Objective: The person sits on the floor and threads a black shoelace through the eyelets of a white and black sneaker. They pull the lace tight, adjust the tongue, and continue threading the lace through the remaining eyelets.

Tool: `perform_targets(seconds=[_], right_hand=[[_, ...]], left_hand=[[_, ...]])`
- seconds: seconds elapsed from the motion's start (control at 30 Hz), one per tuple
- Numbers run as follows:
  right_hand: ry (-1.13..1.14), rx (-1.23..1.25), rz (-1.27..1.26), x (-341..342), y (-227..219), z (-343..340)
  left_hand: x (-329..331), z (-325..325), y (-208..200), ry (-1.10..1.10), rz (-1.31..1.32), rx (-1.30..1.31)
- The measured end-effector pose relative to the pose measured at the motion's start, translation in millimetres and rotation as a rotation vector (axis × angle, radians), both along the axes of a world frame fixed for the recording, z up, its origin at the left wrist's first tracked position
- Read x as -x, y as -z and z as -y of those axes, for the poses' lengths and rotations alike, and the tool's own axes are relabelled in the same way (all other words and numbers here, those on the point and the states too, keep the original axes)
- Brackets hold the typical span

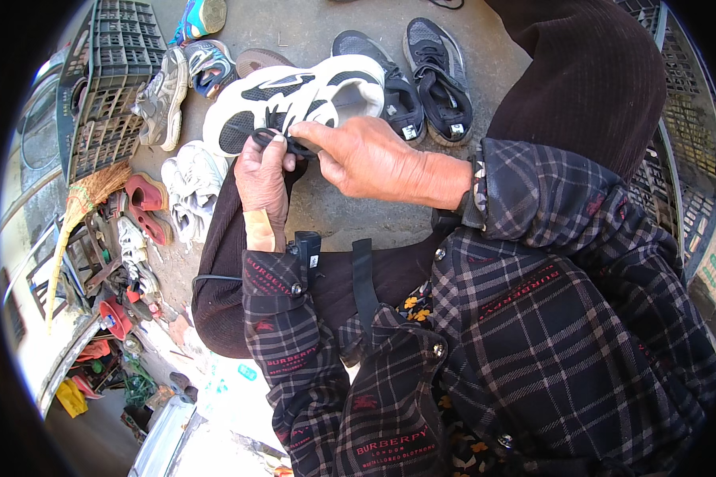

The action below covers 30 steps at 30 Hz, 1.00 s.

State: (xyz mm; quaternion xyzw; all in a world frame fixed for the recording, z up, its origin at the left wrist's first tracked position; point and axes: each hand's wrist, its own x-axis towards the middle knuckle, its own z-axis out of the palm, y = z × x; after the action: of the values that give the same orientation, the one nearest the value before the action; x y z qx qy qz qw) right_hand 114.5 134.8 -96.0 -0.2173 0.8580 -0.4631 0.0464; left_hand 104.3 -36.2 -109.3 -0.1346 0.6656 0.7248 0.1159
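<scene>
A white sneaker (219,119) with dark mesh panels rests by my knee, its toe pointing left. Black shoelace (301,149) loops hang at its near side, between my two hands. My left hand (264,179) is closed, pinching the lace between thumb and fingers. From the right, my right hand (370,159) reaches across with its index finger stretched toward the lace; its thumb and curled fingers close on the lace's other part. Both hands partly cover the shoe's near side. Right behind the shoe stands a pair of dark grey sneakers (439,75).
Black plastic crates stand at left (123,75) and right (696,159). Grey sneakers (167,99), white sneakers (195,187) and red shoes (145,195) lie on the concrete floor (342,211). A straw broom (87,195) leans at the left. A small black device (308,248) sits by my left wrist.
</scene>
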Motion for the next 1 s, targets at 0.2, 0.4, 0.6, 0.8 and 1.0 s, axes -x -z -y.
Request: perform_targets(seconds=[0.2, 0.4, 0.6, 0.8, 1.0], right_hand=[[0.039, -0.041, -0.015, -3.2, -3.1, 4.2], [0.026, -0.031, 0.058, -2.8, -3.9, 3.6], [0.064, 0.045, -0.041, -3.0, 1.5, 5.8], [0.024, 0.0, 0.021, -1.5, -1.1, 3.0], [0.015, -0.015, -0.018, 0.3, -3.6, 3.2]], left_hand=[[-1.6, -4.1, 0.4, -0.024, -0.027, 0.078], [-1.4, -4.5, 2.4, -0.038, -0.041, 0.042], [-1.8, -1.9, 6.1, -0.043, -0.046, -0.016], [-1.2, -0.9, 7.1, -0.043, -0.047, -0.024], [-1.2, -2.3, 6.4, -0.045, -0.057, -0.011]])
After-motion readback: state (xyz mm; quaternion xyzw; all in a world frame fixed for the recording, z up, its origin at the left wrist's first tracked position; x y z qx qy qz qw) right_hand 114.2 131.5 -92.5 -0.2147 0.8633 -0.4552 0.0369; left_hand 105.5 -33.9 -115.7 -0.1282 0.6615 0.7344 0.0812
